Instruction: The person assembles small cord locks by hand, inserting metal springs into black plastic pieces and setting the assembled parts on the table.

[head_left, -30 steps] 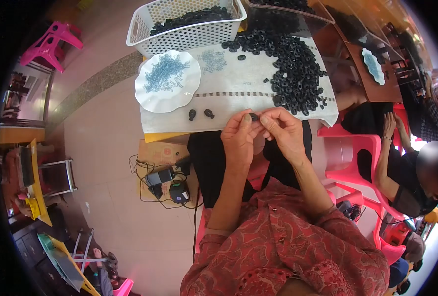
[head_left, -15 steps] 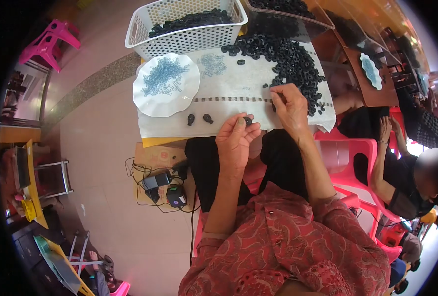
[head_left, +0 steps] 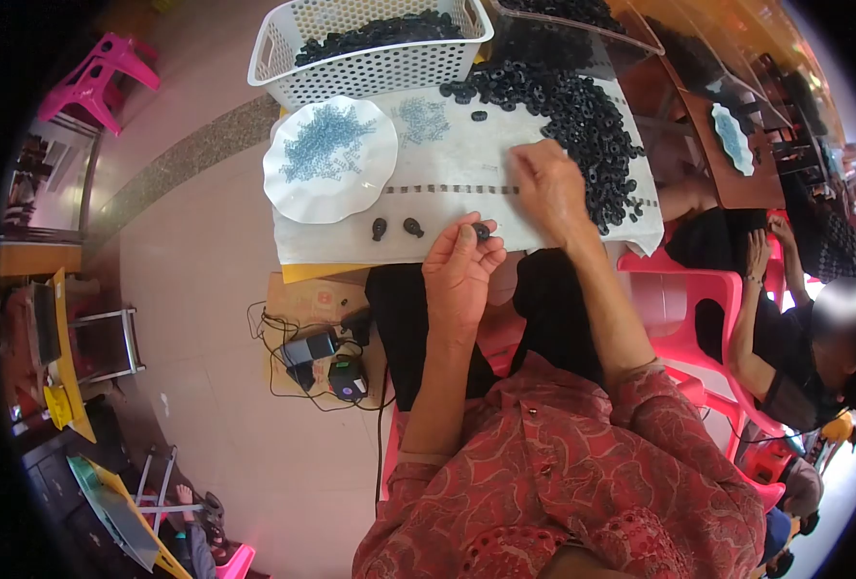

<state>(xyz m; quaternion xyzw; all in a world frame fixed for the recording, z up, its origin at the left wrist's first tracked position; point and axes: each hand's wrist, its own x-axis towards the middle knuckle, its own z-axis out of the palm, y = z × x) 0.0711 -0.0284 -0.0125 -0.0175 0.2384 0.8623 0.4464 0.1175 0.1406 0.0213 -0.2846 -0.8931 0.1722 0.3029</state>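
My left hand pinches a small round black plastic part over the table's near edge. Above the white tabletop cloth, my right hand has its fingers curled together. Whatever sits between those fingertips is hidden. To the left of my left hand lie two black pieces, each with a narrow end: one and another. A scalloped white plate bears many tiny clear bluish pieces. More clear pieces lie beside it. A heap of black ring-shaped parts spreads right of my right hand.
A white perforated basket with black parts stands at the back, beside a clear bin. Adapters and cables lie on cardboard below. A person sits at the right near pink chairs.
My right hand has moved up and to the left across the cloth, its fingers more curled. The left hand keeps its pinch on the black part. The view has shifted slightly.
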